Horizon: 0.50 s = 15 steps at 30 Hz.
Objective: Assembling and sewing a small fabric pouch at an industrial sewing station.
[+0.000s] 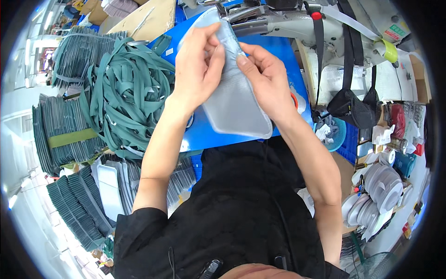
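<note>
A pale grey, see-through panel (237, 108) with a rounded lower end lies lengthwise beneath my hands, its top near the sewing machine (278, 23). Along its right edge my right hand (269, 79) pinches it between thumb and fingers. My left hand (197, 67) is over the panel's upper left part, fingers curled and thumb drawn in toward them. Whatever may be between those fingertips is hidden. Blue tabletop (209, 139) shows around the panel.
Left of my arm lies a tangled heap of green strips (132, 88), beside strapped stacks of dark panels (65, 125). Black straps (347, 60) hang on the right, above a turquoise basket (337, 135). Further right are white rolls (383, 186).
</note>
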### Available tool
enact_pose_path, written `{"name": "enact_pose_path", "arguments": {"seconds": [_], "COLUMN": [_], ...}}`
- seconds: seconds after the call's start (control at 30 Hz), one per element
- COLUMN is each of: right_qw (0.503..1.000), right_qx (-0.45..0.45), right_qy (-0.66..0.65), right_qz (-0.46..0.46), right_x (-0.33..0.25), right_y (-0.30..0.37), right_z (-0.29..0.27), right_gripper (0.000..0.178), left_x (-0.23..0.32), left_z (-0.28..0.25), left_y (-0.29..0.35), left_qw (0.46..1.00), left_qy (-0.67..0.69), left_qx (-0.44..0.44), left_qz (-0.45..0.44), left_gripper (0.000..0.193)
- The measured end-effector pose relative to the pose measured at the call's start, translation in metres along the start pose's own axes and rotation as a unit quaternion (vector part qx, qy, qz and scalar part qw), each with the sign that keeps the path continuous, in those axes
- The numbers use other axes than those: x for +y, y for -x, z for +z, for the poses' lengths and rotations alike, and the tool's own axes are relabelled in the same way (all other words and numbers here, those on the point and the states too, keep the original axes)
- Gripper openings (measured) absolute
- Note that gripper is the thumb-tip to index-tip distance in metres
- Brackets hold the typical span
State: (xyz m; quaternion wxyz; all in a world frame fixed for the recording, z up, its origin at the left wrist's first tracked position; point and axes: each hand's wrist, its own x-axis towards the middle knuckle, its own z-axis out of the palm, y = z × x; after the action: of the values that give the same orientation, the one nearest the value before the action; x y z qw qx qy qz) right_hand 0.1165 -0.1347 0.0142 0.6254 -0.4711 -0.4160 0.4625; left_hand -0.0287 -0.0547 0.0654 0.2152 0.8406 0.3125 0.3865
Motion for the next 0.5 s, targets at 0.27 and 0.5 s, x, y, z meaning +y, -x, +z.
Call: {"name": "enact_pose_path", "arguments": {"seconds": [0.27, 0.5], "right_qw": [0.974, 0.968], "right_qx": [0.015, -0.013], "right_qy": [-0.218, -0.239], "right_qz": [0.066, 0.08], "right_x": [-0.004, -0.009], "right_y": [0.004, -0.024], "right_z": [0.006, 0.007], "right_gripper": [0.036, 0.04], "left_x": [0.016, 0.008], "left_z": [-0.018, -0.024], "left_y": [-0.002, -0.026], "left_qw": [0.977, 0.979], "left_qy": [-0.15, -0.155], "left_qx": [-0.083, -0.097], "left_qz": [0.125, 0.095], "left_gripper": [0.039, 0.036]}}
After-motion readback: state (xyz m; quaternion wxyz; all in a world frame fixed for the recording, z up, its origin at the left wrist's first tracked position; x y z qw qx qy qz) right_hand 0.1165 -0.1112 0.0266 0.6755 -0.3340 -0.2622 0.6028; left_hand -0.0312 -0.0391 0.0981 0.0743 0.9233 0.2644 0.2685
